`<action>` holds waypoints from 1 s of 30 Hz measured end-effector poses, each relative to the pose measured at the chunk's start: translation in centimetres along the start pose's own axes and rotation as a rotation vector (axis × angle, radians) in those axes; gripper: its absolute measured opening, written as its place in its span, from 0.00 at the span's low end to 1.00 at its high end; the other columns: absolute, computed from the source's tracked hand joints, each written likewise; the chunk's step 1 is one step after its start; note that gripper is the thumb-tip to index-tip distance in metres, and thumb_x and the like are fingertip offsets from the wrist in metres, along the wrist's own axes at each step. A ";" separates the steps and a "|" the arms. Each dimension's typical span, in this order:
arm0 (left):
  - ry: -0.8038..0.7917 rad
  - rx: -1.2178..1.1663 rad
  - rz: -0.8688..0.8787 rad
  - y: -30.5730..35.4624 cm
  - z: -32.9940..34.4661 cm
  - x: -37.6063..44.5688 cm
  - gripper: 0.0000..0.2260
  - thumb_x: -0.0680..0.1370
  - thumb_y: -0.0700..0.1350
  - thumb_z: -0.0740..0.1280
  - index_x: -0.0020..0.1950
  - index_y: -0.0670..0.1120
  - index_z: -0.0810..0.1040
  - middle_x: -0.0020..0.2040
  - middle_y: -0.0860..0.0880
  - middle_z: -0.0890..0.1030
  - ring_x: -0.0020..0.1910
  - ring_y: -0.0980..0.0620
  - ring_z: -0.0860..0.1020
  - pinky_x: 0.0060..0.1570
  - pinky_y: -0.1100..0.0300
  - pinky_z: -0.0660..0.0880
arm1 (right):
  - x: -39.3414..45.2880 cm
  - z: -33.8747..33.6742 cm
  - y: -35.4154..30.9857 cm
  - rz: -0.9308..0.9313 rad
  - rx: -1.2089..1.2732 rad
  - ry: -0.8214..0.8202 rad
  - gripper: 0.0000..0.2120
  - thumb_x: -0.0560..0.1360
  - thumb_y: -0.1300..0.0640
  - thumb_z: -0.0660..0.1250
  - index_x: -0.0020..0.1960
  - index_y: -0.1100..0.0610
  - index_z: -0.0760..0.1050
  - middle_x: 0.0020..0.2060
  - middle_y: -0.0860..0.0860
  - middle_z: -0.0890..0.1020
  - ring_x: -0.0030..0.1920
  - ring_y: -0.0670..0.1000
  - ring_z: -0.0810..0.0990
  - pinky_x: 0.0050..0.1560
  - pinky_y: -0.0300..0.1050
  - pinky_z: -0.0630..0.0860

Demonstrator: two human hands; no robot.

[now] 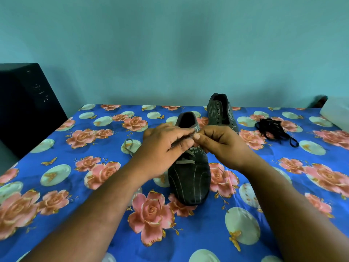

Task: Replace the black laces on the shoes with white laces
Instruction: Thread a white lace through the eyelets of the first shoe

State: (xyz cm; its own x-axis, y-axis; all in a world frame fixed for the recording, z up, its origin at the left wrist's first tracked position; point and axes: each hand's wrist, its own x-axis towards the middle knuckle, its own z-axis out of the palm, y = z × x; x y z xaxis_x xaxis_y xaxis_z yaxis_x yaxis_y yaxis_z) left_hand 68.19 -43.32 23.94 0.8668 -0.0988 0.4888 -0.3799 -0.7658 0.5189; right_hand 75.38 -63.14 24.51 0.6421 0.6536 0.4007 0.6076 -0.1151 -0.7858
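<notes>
A dark striped shoe [190,178] lies in the middle of the flowered cloth, toe towards me, with a pale lace [185,162] crossing its lower eyelets. My left hand [162,148] and my right hand [221,142] meet above its tongue, fingertips pinching together at the upper eyelets; what they pinch looks like the lace but is mostly hidden. A loose loop of the pale lace [128,145] trails left of the shoe. The second shoe [221,112] stands behind, with no lace in it. A heap of black laces [273,130] lies to the right.
A black box-like appliance [28,103] stands at the left edge of the table. A white object [336,112] sits at the far right. The blue flowered cloth [75,186] covers the whole table, and a teal wall rises behind.
</notes>
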 end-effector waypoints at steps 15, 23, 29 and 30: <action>0.083 -0.225 -0.096 -0.6 1.2 0.1 0.15 0.77 0.59 0.67 0.58 0.55 0.85 0.49 0.60 0.84 0.52 0.58 0.81 0.56 0.44 0.76 | -0.1 -0.1 0.9 0.048 -0.064 0.057 0.10 0.79 0.50 0.68 0.39 0.50 0.80 0.29 0.48 0.72 0.31 0.44 0.68 0.34 0.37 0.66; 0.145 -0.334 -0.100 -1.3 2.2 0.0 0.07 0.77 0.48 0.72 0.54 0.51 0.87 0.46 0.58 0.86 0.49 0.59 0.83 0.51 0.56 0.78 | 0.0 0.3 0.9 0.084 0.053 0.067 0.10 0.77 0.51 0.66 0.41 0.55 0.81 0.28 0.44 0.76 0.31 0.39 0.72 0.35 0.30 0.68; 0.160 -0.263 -0.092 -1.4 2.7 0.1 0.12 0.75 0.61 0.69 0.51 0.57 0.86 0.43 0.61 0.83 0.45 0.57 0.81 0.50 0.39 0.76 | 0.2 1.0 1.8 0.027 -0.017 0.066 0.09 0.79 0.52 0.66 0.40 0.49 0.78 0.31 0.47 0.75 0.34 0.42 0.72 0.38 0.34 0.69; 0.170 -0.251 -0.103 -1.6 2.7 0.1 0.11 0.75 0.61 0.68 0.51 0.58 0.86 0.43 0.62 0.83 0.45 0.58 0.80 0.51 0.39 0.76 | 0.2 1.1 2.0 0.026 -0.014 0.074 0.09 0.79 0.51 0.66 0.41 0.48 0.79 0.31 0.49 0.76 0.35 0.43 0.73 0.39 0.35 0.70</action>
State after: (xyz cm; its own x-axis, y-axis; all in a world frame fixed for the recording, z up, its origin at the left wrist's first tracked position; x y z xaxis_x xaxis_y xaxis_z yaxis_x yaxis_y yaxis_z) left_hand 69.73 -43.82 21.33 0.8463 0.0954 0.5241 -0.3789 -0.5837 0.7181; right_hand 76.27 -62.42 22.48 0.6899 0.5935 0.4145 0.5965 -0.1418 -0.7900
